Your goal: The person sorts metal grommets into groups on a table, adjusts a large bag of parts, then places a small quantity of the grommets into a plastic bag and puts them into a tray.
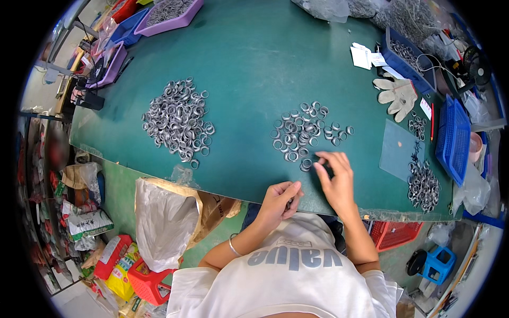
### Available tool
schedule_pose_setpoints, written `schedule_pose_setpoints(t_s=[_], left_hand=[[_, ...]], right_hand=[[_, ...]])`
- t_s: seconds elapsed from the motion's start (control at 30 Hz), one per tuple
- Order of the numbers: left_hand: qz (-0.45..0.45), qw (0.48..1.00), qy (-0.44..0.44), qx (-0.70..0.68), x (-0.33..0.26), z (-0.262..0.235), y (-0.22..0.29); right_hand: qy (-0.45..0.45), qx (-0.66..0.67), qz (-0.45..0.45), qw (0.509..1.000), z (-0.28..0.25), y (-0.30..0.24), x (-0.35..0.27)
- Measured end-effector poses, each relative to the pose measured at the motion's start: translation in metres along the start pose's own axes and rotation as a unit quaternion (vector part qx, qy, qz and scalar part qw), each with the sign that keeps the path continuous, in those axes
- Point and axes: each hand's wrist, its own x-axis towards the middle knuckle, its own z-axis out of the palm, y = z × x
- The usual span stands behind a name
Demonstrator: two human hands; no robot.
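My left hand (280, 202) is closed at the table's front edge. A little dark grey shows between its curled fingers, which looks like metal rings, mostly hidden. My right hand (336, 179) reaches over the table with thumb and fingers apart and nothing seen between them. Just left of its fingertips lie a few grey metal rings (306, 165), at the near end of a loose pile of rings (298, 129). Farther left is a larger, denser heap of the same rings (177, 119).
A green tabletop (238, 69) carries everything. At the right are another ring heap (423, 188), a work glove (396, 95), a clear plastic sheet (398, 151) and blue baskets (452, 140). A lined paper sack (164, 222) stands open against the front edge, left of me.
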Motion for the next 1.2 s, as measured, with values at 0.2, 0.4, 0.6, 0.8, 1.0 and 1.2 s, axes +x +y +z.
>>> schedule_pose_setpoints(t_s=[0.2,0.4,0.6,0.8,1.0,1.2], left_hand=[[-0.016,0.994,-0.029,-0.101,-0.001,-0.003,-0.002],[0.016,0.982,0.066,-0.176,0.008,0.004,-0.007],[-0.012,0.991,-0.030,-0.126,0.007,-0.018,-0.014],[0.014,0.996,0.020,-0.080,0.002,-0.004,-0.008],[0.029,0.981,0.048,-0.185,0.008,-0.001,-0.006],[0.018,0.988,0.026,-0.149,0.011,-0.008,-0.007]], right_hand=[[-0.024,0.033,0.018,0.999,0.017,0.020,-0.003],[-0.085,0.027,-0.138,0.986,-0.005,-0.016,-0.018],[0.008,0.067,0.004,0.998,0.007,0.007,0.008],[-0.002,-0.003,-0.087,0.996,0.030,0.022,0.014],[-0.136,0.007,-0.190,0.972,0.003,-0.015,-0.012],[-0.066,0.111,-0.006,0.992,0.010,0.005,0.024]])
